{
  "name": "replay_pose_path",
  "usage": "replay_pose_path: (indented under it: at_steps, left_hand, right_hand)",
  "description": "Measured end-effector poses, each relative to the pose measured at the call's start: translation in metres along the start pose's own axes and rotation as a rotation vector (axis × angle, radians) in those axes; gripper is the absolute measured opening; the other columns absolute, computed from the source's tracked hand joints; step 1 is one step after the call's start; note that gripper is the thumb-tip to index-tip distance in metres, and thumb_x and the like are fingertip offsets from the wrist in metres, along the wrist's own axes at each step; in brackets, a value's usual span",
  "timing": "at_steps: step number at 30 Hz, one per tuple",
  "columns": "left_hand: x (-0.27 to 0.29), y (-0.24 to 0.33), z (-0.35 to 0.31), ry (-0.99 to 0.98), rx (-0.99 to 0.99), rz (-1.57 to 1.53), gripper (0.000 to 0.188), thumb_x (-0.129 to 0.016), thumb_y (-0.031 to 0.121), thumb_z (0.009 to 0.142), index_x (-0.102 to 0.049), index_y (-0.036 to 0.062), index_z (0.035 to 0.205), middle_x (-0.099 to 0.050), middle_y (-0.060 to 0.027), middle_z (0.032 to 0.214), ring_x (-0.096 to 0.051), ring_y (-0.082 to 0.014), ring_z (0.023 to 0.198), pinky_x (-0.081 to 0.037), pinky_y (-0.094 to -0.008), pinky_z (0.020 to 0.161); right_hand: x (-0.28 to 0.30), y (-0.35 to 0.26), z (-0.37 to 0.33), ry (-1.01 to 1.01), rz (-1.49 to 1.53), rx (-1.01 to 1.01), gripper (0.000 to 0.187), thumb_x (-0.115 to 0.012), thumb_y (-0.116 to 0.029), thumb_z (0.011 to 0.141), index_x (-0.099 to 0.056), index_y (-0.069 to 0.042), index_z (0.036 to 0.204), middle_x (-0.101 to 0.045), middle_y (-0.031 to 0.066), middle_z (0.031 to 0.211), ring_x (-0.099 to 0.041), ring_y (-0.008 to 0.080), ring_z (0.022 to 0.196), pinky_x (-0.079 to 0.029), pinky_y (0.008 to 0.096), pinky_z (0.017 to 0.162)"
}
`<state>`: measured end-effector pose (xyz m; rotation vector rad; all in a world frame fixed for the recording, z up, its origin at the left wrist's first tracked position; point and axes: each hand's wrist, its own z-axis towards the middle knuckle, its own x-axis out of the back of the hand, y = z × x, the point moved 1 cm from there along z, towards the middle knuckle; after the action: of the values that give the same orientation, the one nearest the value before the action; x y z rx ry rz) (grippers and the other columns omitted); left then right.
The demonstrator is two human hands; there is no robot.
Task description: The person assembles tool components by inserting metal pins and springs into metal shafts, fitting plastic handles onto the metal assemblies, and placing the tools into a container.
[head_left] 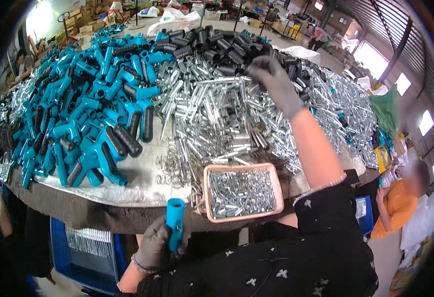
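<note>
My left hand [153, 243], in a grey glove, is closed around a teal tubular housing [175, 218] just off the table's near edge. The housing stands upright with its open round end on top, and its lower part is partly hidden by the fingers. My right hand [272, 81], also gloved, is stretched far out over the heap, beside a pile of black plastic sleeves [227, 52]. Its fingers are curved and apart, and nothing shows in them. Under that hand lie shiny metal rods and tubes [217, 104].
Teal housings with black grips [93, 109] are heaped at left. A pink tray [279, 198] of small metal parts stands at the near edge, with loose springs [170, 166] beside it. More metal rods [331, 114] lie at right. A blue crate [58, 247] sits below the table; a co-worker [400, 203] is at right.
</note>
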<state>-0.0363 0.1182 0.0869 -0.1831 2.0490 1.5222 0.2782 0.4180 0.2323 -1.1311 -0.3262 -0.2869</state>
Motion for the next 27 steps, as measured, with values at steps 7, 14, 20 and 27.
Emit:
replay_pose_path:
  at_steps: [7,14,20,27]
  left_hand:
    - [-0.036,-0.013,0.009,-0.193,0.108,0.322,0.038,-0.057,0.034,0.098,-0.061,-0.0022,0.109,-0.065,-0.0083,0.083,-0.061,-0.0124,0.067,-0.046,-0.0254,0.057]
    - [-0.062,-0.043,0.019,-0.398,0.265,0.291,0.059,-0.064,0.051,0.092,-0.06,-0.0041,0.113,-0.067,-0.0095,0.092,-0.06,-0.0131,0.062,-0.047,-0.0253,0.056]
    - [-0.089,-0.062,0.027,-0.525,0.254,0.059,0.073,-0.065,0.066,0.086,-0.06,-0.0023,0.112,-0.066,-0.0103,0.087,-0.058,-0.0144,0.058,-0.044,-0.0253,0.05]
    - [-0.11,-0.072,0.032,-0.386,0.181,0.113,0.074,-0.057,0.069,0.089,-0.055,0.0013,0.12,-0.064,-0.009,0.083,-0.052,-0.0126,0.051,-0.039,-0.0238,0.046]
  right_hand:
    - [-0.029,-0.061,-0.25,-0.587,0.26,-0.05,0.047,-0.087,-0.003,0.073,-0.063,0.0,0.114,-0.065,0.0116,0.118,-0.066,0.0199,0.104,-0.053,0.0326,0.09]
    - [-0.016,-0.037,-0.313,-0.254,0.107,0.329,0.054,-0.07,-0.036,0.093,-0.058,-0.006,0.136,-0.061,0.0142,0.113,-0.062,0.0269,0.101,-0.049,0.0365,0.091]
    - [-0.022,-0.04,-0.34,-0.235,0.578,0.004,0.046,-0.062,-0.013,0.097,-0.048,0.003,0.138,-0.064,0.0155,0.118,-0.063,0.0229,0.106,-0.049,0.0365,0.093]
    - [-0.03,-0.029,-0.352,0.035,0.017,0.181,0.048,-0.063,-0.011,0.092,-0.05,0.003,0.137,-0.062,0.0211,0.121,-0.063,0.0326,0.105,-0.049,0.0392,0.092]
